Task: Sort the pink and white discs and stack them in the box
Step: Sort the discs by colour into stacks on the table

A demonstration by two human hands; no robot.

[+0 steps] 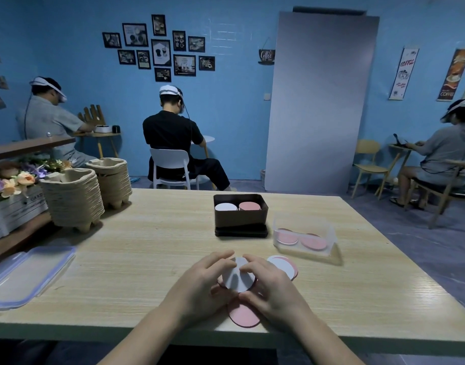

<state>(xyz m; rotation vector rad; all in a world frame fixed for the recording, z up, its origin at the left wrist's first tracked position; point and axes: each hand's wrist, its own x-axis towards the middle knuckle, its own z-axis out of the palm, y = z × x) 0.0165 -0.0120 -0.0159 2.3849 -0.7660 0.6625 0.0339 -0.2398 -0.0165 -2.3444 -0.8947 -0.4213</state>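
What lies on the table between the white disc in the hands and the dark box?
Nothing: head view shows only bare table between the white disc and the dark box.

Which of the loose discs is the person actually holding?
The white disc, gripped between the left hand and right hand. The pink disc nearest the person and the pair to the right lie flat.
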